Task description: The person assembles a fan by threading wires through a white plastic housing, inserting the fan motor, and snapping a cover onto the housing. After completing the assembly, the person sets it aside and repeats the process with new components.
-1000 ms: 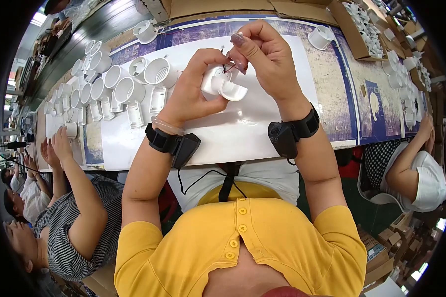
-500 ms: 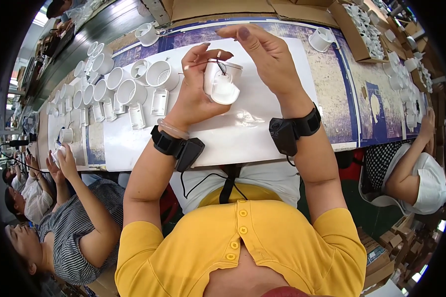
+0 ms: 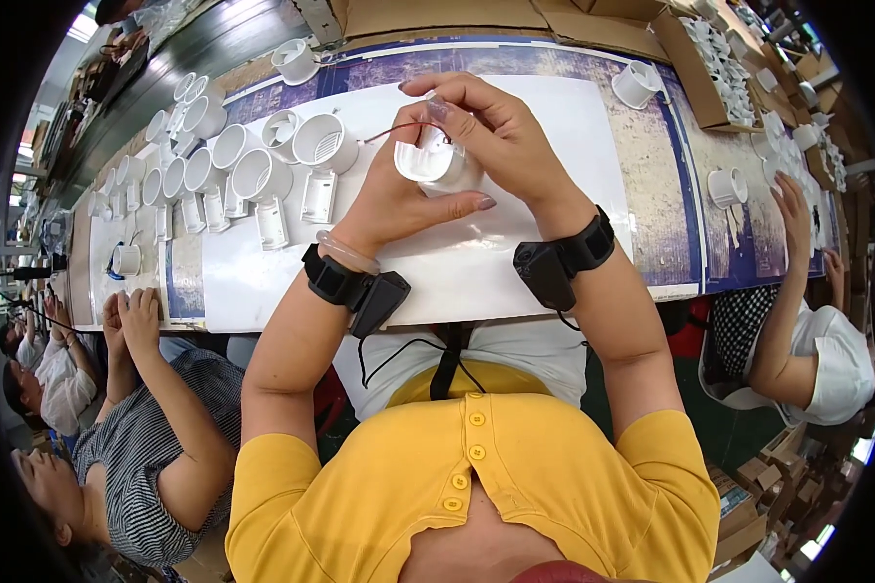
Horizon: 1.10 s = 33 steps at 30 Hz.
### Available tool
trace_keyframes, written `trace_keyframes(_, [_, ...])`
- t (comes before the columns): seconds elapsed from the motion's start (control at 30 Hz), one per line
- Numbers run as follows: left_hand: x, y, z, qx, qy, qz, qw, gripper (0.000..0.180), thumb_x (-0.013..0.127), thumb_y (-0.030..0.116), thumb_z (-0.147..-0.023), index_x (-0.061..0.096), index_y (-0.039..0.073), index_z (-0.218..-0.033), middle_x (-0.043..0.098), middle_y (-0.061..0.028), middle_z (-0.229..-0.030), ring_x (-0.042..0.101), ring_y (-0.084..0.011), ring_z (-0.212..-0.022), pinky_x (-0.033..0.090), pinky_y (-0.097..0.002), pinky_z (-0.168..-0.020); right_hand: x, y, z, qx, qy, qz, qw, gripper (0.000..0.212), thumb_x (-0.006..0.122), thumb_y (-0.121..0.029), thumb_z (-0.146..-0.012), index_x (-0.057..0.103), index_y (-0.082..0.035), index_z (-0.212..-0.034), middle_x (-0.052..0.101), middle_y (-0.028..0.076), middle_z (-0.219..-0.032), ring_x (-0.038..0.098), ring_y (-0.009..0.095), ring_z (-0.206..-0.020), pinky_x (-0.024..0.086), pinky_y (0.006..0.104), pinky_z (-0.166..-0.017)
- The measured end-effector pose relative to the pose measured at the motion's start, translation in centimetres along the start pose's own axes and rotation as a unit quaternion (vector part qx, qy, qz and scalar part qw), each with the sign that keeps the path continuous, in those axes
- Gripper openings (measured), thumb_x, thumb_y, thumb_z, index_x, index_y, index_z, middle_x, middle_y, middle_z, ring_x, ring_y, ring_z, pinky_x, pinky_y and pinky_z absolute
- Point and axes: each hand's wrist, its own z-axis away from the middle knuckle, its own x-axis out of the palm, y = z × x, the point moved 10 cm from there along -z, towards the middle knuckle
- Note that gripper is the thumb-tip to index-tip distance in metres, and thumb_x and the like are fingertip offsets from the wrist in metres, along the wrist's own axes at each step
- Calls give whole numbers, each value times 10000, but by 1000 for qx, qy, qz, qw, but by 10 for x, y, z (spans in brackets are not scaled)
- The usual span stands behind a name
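A white plastic cup-shaped housing is between my two hands, above the white sheet. My left hand is wrapped round its left and near side, the thumb stretched along below it. From above and the right, my right hand closes over its far side, with thumb and fingers bent round the top. A thin red wire runs out of the housing toward the left. My right fingers hide part of the housing and the wire's inner end.
Left of my hands stand rows of white cups and small rectangular white trays. Single cups stand at the far left, far right and right. A carton holds white parts. Co-workers sit on both sides.
My right hand has come in from the right and closed on the housing, which has turned in my left hand. A cup now stands at the right, near a co-worker's raised hand.
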Motion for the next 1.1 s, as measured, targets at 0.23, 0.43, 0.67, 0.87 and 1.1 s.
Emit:
trace_keyframes(0.23, [-8,11,0,72,58,-105,990,717,863,219,-606,466,35,-1175,506,-92,-1122,543,-229,-1010,467,-324,-875,-15,-14,4,-82,68,-47,993,151,554,-146,-923,641,-24,-947,508,91,-1268,445,175,-1186,331,319,-1004])
trace_keyframes(0.43, [-9,8,0,76,70,-149,983,662,843,201,-605,499,42,-1148,509,-85,-1109,552,-251,-1004,475,-317,-861,-17,-11,3,-53,50,-35,997,157,555,-150,-923,646,-23,-936,501,90,-1255,442,168,-1167,319,323,-1003])
trace_keyframes(0.67, [-2,17,1,111,49,-220,968,789,828,141,-659,361,22,-1283,476,-98,-1197,506,-230,-1109,430,-338,-927,-17,-4,-1,-25,48,-23,998,160,558,-152,-923,660,-30,-946,559,86,-1172,491,172,-1106,345,318,-975])
trace_keyframes(0.87, [1,1,1,32,48,-117,991,910,808,138,-664,226,49,-1358,374,-138,-1305,409,-239,-1221,351,-359,-1026,-28,8,-2,0,83,-134,988,280,501,-231,-954,661,-1,-963,584,103,-1153,524,186,-1081,366,324,-980])
trace_keyframes(1.1, [4,8,1,31,61,-137,988,1084,810,145,-637,55,19,-1405,344,-162,-1325,432,-262,-1193,384,-354,-995,-20,29,-4,50,39,-113,992,356,467,-275,-968,652,28,-983,607,102,-1098,549,168,-1032,411,300,-940])
